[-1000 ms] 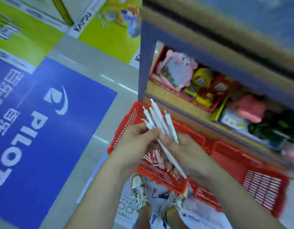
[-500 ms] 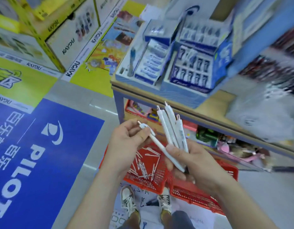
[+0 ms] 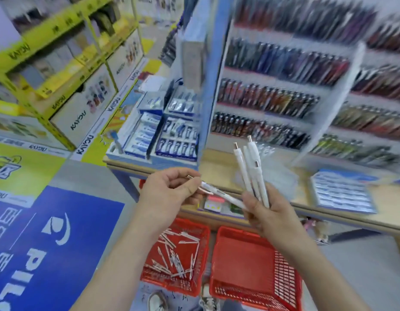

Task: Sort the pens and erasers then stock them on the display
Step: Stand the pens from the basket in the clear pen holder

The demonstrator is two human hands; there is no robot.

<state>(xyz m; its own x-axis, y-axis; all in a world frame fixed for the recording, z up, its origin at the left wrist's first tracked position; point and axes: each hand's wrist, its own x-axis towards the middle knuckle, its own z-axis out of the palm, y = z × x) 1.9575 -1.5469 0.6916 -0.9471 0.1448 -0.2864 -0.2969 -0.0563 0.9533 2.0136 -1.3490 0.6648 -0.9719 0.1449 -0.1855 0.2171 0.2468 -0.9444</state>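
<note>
**Pens raised, shelves now in sight**

Within a second the gaze has lifted from the baskets to the pen display (image 3: 273,97) at 1 o'clock. The right hand (image 3: 268,212) curls round three white pens (image 3: 250,171), tips towards 12. The left hand (image 3: 172,194) pinches a single pen (image 3: 219,195) between thumb and forefinger, drawing it towards 9. The red basket (image 3: 172,286) of loose pens sits at 6, so stocking looks close

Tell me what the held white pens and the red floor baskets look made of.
White pens: smooth, likely plastic barrels; the ends glint like metal. Red baskets: probably moulded plastic, given uniform colour and slotted lattice walls.
</note>
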